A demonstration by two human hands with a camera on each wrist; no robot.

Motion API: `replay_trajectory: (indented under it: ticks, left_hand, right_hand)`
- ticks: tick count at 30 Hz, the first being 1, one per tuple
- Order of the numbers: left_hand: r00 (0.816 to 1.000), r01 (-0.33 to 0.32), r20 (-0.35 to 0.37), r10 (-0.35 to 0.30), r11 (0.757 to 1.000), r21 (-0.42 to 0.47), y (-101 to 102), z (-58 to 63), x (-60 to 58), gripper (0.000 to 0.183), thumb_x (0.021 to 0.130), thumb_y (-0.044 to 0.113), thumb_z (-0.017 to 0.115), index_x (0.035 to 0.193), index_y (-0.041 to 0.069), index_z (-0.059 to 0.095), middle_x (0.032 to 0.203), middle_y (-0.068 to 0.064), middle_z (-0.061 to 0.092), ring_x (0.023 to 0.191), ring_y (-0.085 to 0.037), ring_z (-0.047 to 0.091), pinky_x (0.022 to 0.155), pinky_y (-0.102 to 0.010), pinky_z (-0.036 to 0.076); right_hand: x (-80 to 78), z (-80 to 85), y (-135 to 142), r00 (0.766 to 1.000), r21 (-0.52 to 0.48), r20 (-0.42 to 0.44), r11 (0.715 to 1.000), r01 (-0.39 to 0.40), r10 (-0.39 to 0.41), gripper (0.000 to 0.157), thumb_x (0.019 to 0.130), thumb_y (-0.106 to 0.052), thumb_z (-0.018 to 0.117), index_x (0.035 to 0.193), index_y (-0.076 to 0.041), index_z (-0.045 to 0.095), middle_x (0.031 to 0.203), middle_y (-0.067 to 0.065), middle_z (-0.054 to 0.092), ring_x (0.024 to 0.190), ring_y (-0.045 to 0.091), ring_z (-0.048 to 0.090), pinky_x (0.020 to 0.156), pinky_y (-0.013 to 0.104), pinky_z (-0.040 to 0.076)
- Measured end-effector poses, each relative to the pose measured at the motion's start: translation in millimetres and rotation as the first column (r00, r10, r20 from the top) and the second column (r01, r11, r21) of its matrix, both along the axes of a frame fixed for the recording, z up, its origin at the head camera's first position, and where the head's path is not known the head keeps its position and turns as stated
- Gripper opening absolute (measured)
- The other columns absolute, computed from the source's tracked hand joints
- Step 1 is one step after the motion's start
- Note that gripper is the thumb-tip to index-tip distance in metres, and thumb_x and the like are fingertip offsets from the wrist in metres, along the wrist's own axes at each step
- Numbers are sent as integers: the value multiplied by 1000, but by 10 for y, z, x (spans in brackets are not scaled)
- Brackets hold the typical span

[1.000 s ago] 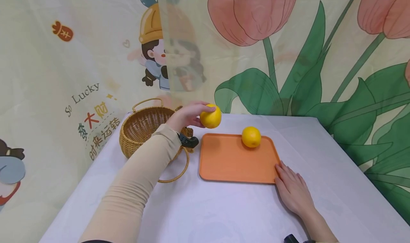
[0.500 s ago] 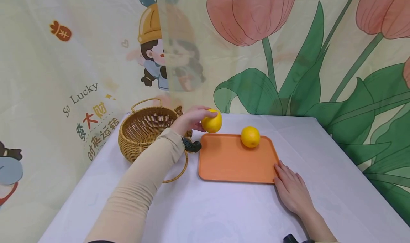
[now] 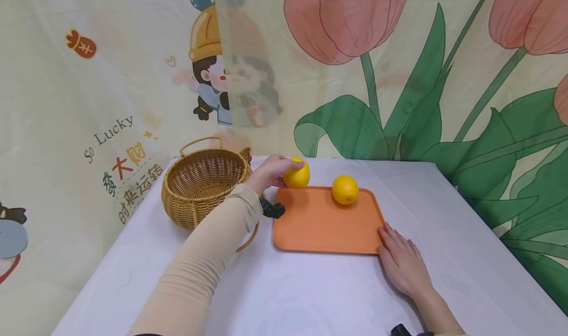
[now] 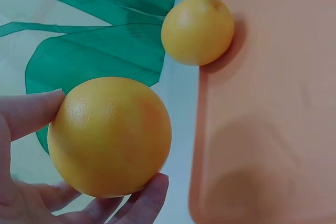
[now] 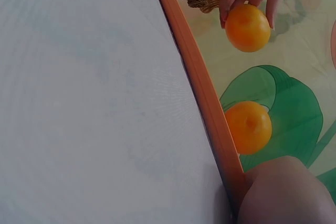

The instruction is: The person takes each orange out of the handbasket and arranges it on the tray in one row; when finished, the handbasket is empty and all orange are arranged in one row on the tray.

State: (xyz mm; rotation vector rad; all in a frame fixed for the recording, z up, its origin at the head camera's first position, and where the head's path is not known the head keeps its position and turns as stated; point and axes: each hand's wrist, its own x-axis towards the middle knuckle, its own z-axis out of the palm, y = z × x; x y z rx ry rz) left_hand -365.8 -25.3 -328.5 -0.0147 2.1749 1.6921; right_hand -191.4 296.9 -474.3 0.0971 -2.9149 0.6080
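Note:
My left hand (image 3: 271,172) holds an orange (image 3: 296,173) between thumb and fingers, over the far left corner of an orange tray (image 3: 324,232). In the left wrist view the thumb lies on one side of the held orange (image 4: 110,137) and the fingers curl under the other. A second orange (image 3: 345,189) sits on the tray near its far edge. My right hand (image 3: 405,262) rests at the tray's near right corner, fingers laid along the rim. In the right wrist view part of that hand (image 5: 289,192) shows beside the tray's edge (image 5: 202,87).
A wicker basket (image 3: 177,213) with raised handles stands left of the tray, partly hidden behind my left forearm. A white cloth (image 3: 310,296) covers the table. Printed curtains (image 3: 262,55) hang behind and to the left of it.
My left hand has brought its orange down and slightly right toward the tray, uncovering more of the basket. The right hand and the second orange stay put.

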Motion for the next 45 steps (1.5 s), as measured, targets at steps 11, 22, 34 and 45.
replay_trajectory:
  ticks: [11,22,34,45]
  left_hand:
    - [999,-28,-27,27,1000,-7,55,-69,60,62,95,33,74,139,-5,50,125,-19,56,86,-27,63,97,-50,53]
    - [999,-24,-33,24,999,-21,104,-126,78,71,95,32,74,146,-6,42,135,-23,51,97,-32,62,99,-52,52]
    - [996,-83,-53,78,991,-105,209,-234,75,63,94,34,74,140,-2,50,128,-19,55,98,-30,59,95,-49,55]
    - [994,-90,-77,83,992,-90,304,-356,111,59,96,33,73,138,-2,52,126,-19,57,104,-31,61,93,-48,55]
  right_hand:
    - [17,16,-4,1000,-2,12,1000,8,-8,60,110,-34,41,156,3,35,164,22,26,149,47,21,118,67,9]
    - [14,16,-8,1000,1,10,1000,13,-13,59,110,-34,40,157,2,35,164,22,26,149,47,21,118,67,9]
    - [15,8,-19,1000,-3,-17,1000,8,-8,58,110,-32,40,156,2,37,164,21,28,149,46,23,118,66,10]
    - [20,0,-4,999,4,-34,1000,10,-10,57,109,-32,41,155,2,39,164,21,29,148,46,25,117,66,12]
